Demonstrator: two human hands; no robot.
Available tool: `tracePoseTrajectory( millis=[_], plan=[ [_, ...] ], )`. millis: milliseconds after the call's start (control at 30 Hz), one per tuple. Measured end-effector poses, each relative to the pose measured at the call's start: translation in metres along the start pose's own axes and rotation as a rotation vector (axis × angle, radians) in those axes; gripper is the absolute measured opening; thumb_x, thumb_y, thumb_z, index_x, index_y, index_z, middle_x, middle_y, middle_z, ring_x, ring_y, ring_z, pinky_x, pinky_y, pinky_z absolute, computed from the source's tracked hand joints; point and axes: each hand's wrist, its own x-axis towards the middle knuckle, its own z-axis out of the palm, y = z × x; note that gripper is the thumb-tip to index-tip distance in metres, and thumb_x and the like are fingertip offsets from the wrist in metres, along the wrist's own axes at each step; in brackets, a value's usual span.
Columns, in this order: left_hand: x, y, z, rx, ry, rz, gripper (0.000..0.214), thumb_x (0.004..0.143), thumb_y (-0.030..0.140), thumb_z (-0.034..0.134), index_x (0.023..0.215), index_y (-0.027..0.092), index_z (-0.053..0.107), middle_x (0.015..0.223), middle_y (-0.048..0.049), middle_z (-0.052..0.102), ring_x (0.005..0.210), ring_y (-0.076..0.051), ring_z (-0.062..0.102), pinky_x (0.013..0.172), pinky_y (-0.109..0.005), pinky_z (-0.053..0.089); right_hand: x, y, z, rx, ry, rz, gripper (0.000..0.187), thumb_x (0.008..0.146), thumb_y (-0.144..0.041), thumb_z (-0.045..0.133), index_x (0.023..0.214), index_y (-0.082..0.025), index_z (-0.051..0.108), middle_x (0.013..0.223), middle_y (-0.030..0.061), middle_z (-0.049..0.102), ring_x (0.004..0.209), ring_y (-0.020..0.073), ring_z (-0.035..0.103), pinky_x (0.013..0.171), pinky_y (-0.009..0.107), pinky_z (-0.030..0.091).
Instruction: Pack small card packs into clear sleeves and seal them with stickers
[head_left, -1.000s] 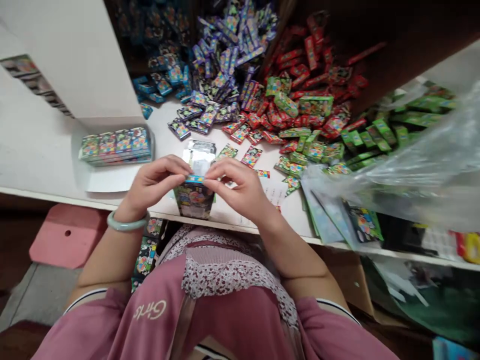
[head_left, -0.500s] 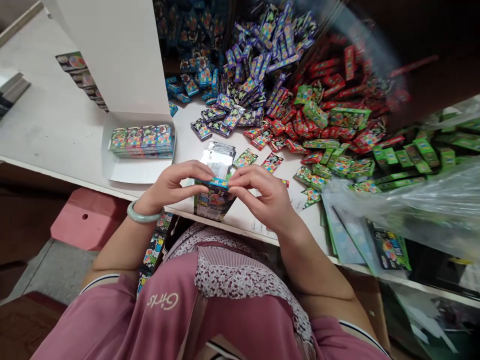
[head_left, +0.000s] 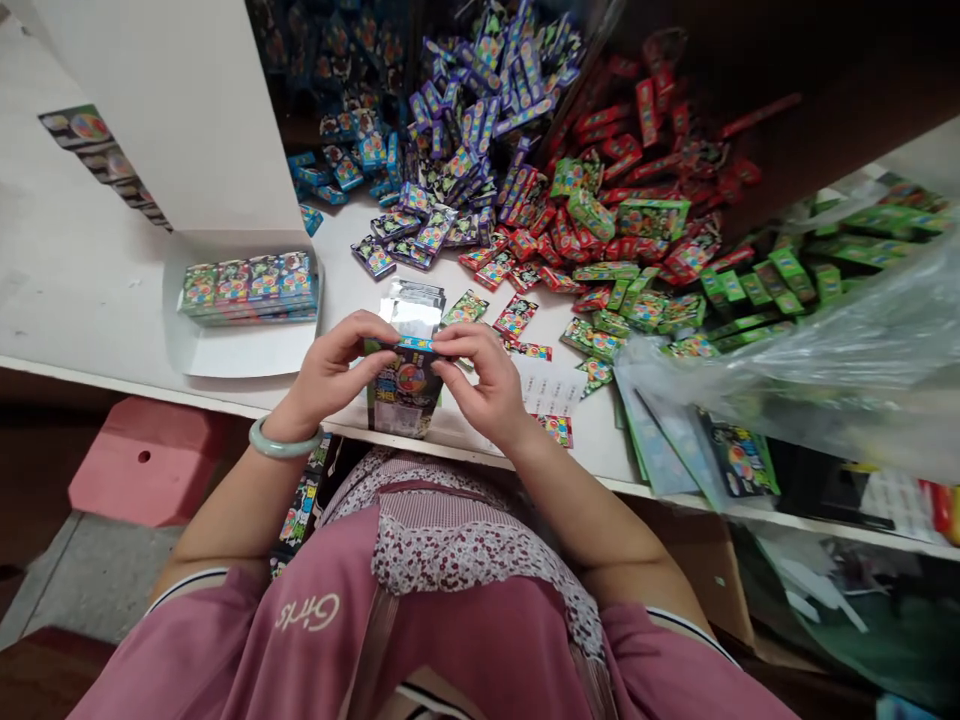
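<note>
Left hand and right hand pinch a small blue packet (light, probably slippery) above the pouch; purple pile at twelve o'clock.

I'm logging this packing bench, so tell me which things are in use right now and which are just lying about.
In use:
left hand and right hand, both gripping the pouch
small packet at the pouch mouth
silver pouches behind

Lying about:
blue packets
red packets
green packets
tray
plastic bag
pink stool
</note>
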Motion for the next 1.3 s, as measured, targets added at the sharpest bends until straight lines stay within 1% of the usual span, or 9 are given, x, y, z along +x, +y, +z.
tracePoseTrajectory(
  millis=[200,300,400,533,667,900,1000,1167,1300],
  plan=[
    [0.003,-0.009,0.002,0.010,0.153,-0.082,0.011,0.083,0.028,0.078,0.093,0.025,0.073,0.087,-0.0015,0.071,0.082,-0.016,0.067,0.072,-0.028,0.054,0.002,0.026,-0.045,-0.014,-0.153,0.234,0.028,0.093,-0.035,0.060,0.120,-0.028,0.063,0.130,0.0063,0.065,0.118,0.0206,0.062,0.091,0.038,0.055],
    [0.004,-0.014,0.003,0.054,0.307,-0.085,0.011,0.077,0.021,0.079,0.087,0.026,0.074,0.082,0.0000,0.072,0.079,-0.015,0.067,0.069,-0.027,0.053,-0.005,0.054,-0.085,-0.234,-0.053,0.500,0.023,0.090,-0.030,0.061,0.110,-0.023,0.069,0.115,0.0069,0.069,0.094,0.0186,0.065,0.085,0.036,0.054],
    [0.007,-0.017,0.005,0.045,0.374,-0.090,0.012,0.070,0.018,0.079,0.079,0.024,0.075,0.078,0.0000,0.074,0.075,-0.015,0.067,0.068,-0.027,0.052,-0.015,0.074,-0.102,-0.442,-0.145,0.643,0.016,0.088,-0.022,0.061,0.097,-0.021,0.074,0.103,0.0065,0.070,0.084,0.0184,0.064,0.087,0.037,0.052],
    [0.010,-0.016,0.007,0.069,0.389,-0.140,0.013,0.065,0.022,0.080,0.076,0.023,0.074,0.076,0.0002,0.074,0.075,-0.015,0.067,0.068,-0.028,0.052,-0.018,0.076,-0.087,-0.496,-0.298,0.697,0.013,0.086,-0.019,0.065,0.094,-0.022,0.075,0.106,0.0070,0.068,0.092,0.0207,0.064,0.088,0.036,0.049],
    [0.008,-0.016,0.006,0.096,0.378,-0.145,0.014,0.067,0.021,0.079,0.079,0.023,0.074,0.078,0.0008,0.073,0.075,-0.014,0.066,0.066,-0.028,0.050,-0.016,0.071,-0.077,-0.484,-0.304,0.746,0.008,0.083,-0.015,0.065,0.082,-0.020,0.071,0.099,0.0058,0.067,0.089,0.0196,0.063,0.085,0.034,0.046],
    [0.006,-0.022,0.005,0.051,0.270,-0.110,0.010,0.081,0.026,0.079,0.089,0.027,0.073,0.086,0.0010,0.072,0.084,-0.015,0.066,0.075,-0.033,0.052,-0.015,0.071,-0.103,0.074,-0.209,0.831,0.020,0.077,-0.037,0.070,0.075,-0.020,0.061,0.075,-0.0017,0.061,0.070,0.0123,0.054,0.072,0.030,0.046],
    [0.009,-0.020,0.009,0.040,0.188,-0.091,0.007,0.084,0.028,0.076,0.088,0.027,0.070,0.086,0.0003,0.070,0.083,-0.016,0.065,0.075,-0.034,0.053,0.009,0.050,-0.094,0.209,-0.185,0.704,0.024,0.078,-0.042,0.072,0.078,-0.021,0.060,0.077,-0.0016,0.062,0.073,0.0118,0.055,0.073,0.030,0.048],
    [0.014,-0.018,0.018,0.059,0.110,-0.132,0.011,0.087,0.032,0.072,0.087,0.023,0.066,0.083,-0.0004,0.067,0.079,-0.016,0.062,0.072,-0.031,0.052,0.067,0.007,-0.049,0.247,-0.388,0.436,0.015,0.085,-0.033,0.067,0.082,-0.019,0.062,0.080,-0.0009,0.063,0.080,0.0125,0.057,0.074,0.028,0.048],
    [0.015,-0.022,0.019,0.048,0.129,-0.109,0.013,0.090,0.036,0.069,0.087,0.024,0.066,0.081,0.0005,0.065,0.075,-0.015,0.060,0.070,-0.030,0.049,0.088,0.004,-0.024,0.171,-0.494,0.409,0.012,0.085,-0.027,0.066,0.078,-0.019,0.060,0.074,-0.0020,0.060,0.076,0.0126,0.056,0.071,0.027,0.046]
  ],
)
